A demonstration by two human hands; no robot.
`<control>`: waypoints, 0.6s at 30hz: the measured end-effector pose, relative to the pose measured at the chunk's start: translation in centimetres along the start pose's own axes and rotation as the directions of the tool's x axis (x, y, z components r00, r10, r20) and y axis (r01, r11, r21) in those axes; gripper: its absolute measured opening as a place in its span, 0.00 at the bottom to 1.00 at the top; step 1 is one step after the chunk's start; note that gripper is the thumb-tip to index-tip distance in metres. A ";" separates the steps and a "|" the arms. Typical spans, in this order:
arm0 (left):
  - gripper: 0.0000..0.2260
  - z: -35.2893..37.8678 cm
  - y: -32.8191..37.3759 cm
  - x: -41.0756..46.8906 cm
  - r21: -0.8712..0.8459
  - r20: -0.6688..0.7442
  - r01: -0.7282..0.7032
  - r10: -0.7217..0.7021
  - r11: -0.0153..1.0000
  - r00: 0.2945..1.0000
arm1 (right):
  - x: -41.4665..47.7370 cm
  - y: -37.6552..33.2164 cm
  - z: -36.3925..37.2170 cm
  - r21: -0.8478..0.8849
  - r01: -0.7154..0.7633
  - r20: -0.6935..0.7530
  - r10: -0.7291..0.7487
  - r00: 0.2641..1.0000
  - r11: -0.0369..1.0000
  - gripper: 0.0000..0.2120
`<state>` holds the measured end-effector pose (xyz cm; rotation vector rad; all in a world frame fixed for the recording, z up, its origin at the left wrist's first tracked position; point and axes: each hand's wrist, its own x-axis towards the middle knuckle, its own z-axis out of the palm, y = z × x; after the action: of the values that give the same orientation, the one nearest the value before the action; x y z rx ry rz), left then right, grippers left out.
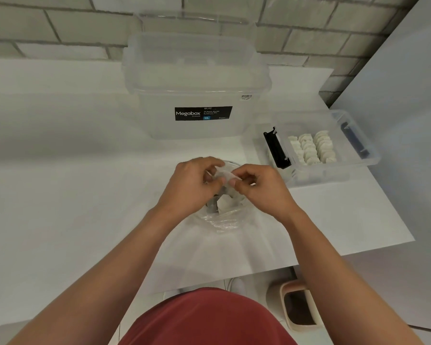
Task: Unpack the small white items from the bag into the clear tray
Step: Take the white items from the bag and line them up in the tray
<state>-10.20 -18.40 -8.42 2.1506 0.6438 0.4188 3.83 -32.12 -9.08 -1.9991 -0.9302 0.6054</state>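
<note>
My left hand (194, 186) and right hand (261, 189), fingers curled, pinch one small white item (225, 174) just above the bag (225, 216) — an uneven tug could tear it or drop it short of the clear tray (373, 161).

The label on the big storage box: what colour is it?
The label is black with white lettering, head view.

A plain brick-red garment (209, 319) covers the torso; both arms are bare down to the left hand (192, 188) and right hand (261, 189).
</note>
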 end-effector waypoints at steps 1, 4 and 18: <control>0.17 -0.1 0.0 0.1 -0.052 -0.009 0.041 -0.041 0.998 0.999 | 0.0 0.1 0.1 0.156 -0.052 -0.012 0.055 0.998 0.986 0.02; 0.23 -0.1 0.1 0.1 -0.259 0.050 0.157 -0.149 0.953 0.988 | -0.4 0.1 0.2 0.544 -0.147 0.021 0.161 0.987 0.826 0.04; 0.06 0.3 0.7 1.1 -0.053 0.042 0.041 -0.039 0.998 0.998 | 0.0 -1.1 -3.1 -0.007 0.109 -0.023 -0.109 0.994 0.994 0.09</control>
<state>-8.96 -18.32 -7.93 2.0870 0.6447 0.3661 5.49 -33.18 -6.48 -1.9423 -1.0206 0.5177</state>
